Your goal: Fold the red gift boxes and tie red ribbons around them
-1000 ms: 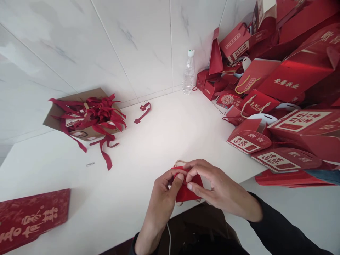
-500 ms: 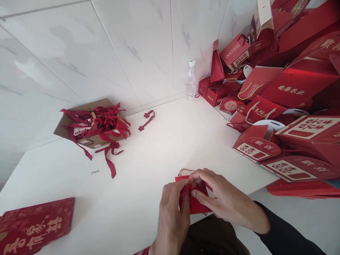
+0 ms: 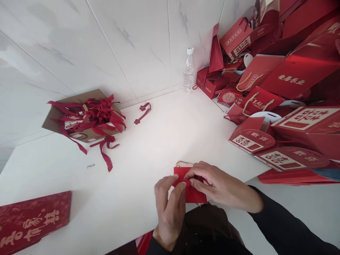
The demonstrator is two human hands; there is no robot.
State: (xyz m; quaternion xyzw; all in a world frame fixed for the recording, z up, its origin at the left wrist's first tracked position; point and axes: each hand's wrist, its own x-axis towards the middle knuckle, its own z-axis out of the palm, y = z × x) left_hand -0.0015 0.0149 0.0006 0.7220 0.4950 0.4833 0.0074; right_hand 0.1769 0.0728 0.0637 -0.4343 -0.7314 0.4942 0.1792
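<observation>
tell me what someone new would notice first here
Most likely the big heap of red boxes and bags crowding the right side. Next, perhaps, the brown carton at left, overflowing with dark red ribbons. Then, low and right of centre, the left hand and right hand meet over a small bright red piece with gold cord.

A single head-worn camera looks forward and down from above the near edge of the smooth white tabletop (image 3: 132,173), fairly near the bare left hand (image 3: 170,207) and bare right hand (image 3: 219,182), facing the far wall of white, grey-veined tiles (image 3: 140,46).
</observation>
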